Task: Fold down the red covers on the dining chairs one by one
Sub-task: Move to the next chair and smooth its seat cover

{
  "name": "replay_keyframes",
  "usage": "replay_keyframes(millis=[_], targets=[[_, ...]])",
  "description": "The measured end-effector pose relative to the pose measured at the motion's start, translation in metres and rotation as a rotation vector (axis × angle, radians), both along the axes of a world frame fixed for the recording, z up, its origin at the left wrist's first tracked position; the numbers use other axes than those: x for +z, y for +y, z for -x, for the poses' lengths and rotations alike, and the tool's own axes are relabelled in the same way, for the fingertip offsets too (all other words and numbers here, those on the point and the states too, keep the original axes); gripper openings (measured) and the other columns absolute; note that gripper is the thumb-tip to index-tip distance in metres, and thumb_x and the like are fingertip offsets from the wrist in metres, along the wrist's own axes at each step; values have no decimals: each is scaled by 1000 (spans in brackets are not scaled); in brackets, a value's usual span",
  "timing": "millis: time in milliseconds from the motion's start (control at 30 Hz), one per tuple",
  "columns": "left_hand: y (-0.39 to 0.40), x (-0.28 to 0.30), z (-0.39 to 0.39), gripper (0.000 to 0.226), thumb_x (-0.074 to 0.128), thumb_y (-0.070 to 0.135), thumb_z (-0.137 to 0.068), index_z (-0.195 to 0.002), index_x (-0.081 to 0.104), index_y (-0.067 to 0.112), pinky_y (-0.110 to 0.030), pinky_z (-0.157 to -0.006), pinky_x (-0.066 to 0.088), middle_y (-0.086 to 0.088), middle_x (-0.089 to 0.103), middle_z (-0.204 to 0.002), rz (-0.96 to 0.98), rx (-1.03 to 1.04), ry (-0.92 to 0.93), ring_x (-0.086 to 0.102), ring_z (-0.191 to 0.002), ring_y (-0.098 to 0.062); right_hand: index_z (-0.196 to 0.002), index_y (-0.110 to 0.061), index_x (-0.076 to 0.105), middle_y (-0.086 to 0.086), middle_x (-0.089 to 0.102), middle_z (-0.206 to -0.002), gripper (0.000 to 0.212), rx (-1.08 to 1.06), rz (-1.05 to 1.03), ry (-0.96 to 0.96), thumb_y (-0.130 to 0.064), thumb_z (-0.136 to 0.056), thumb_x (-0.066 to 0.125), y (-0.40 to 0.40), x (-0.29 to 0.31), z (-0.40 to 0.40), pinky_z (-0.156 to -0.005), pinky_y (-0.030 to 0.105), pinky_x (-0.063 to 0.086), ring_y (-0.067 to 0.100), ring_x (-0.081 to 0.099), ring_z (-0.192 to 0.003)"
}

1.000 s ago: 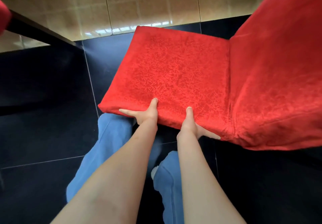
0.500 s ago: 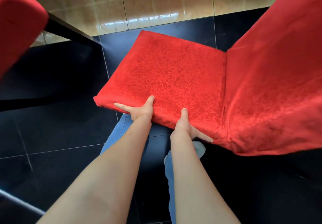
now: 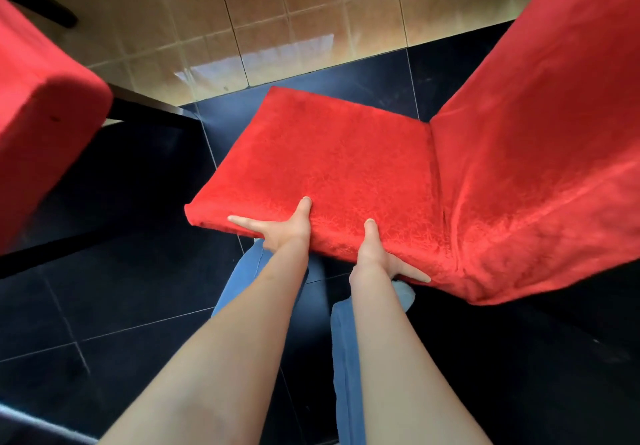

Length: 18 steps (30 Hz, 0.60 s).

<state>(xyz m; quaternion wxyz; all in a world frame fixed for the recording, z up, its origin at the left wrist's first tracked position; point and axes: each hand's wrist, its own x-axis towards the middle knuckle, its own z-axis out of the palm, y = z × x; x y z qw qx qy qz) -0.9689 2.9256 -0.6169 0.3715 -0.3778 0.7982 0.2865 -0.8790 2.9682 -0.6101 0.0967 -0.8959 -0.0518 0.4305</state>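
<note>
A floor of glossy black tiles (image 3: pixel 114 292) fills the lower part of the view and meets a band of tan tiles (image 3: pixel 277 11) along the top. On the black tiles stands a dining chair dressed in a red textured fabric cover (image 3: pixel 519 167), its tall back rising to the upper right and its square padded seat (image 3: pixel 322 167) reaching toward the middle of the view. The cover sits smooth and tight over the seat, with a seam where seat meets back and a few creases low on the backrest. A second red-covered chair (image 3: pixel 38 126) stands at the left edge, well apart, with a dark table edge (image 3: pixel 149 108) just beside it. Blue denim trouser legs (image 3: pixel 346 358) show below the seat. The left hand (image 3: pixel 280 228) grips the near edge of the seat cover, thumb on top and fingers spread along its side. The right hand (image 3: pixel 377 254) grips the same edge just beside it, nearer the backrest, thumb up on the fabric and a finger stretched along the rim.
</note>
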Motion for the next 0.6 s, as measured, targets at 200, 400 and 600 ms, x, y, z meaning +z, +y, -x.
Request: replay_keyframes(millis=[200, 400, 600], targets=[[9, 8, 11, 144, 84, 51, -62, -138, -38, 39, -41, -100, 39, -31, 43, -136, -37, -47, -35, 55, -113, -38, -139, -24, -41, 21, 39, -144, 146, 34, -2, -23, -45, -68, 84, 20, 15, 11, -105, 52, 42, 38, 51, -124], [28, 15, 21, 148, 86, 52, -58, -137, -39, 40, -38, -93, 40, -30, 44, -134, -12, -36, -50, 56, -92, -33, -142, -23, -39, 17, 48, -139, 145, 33, 4, 23, -43, -69, 84, 40, 22, 18, -104, 55, 41, 36, 51, -123], [56, 26, 28, 148, 86, 53, -57, -138, -37, 40, -33, -78, 32, -28, 45, -134, 23, -38, -15, 43, -72, -24, -147, -22, -31, 24, 44, -135, 141, 79, 7, 17, -47, -69, 83, 64, 31, 28, -102, 50, 45, 39, 55, -117]])
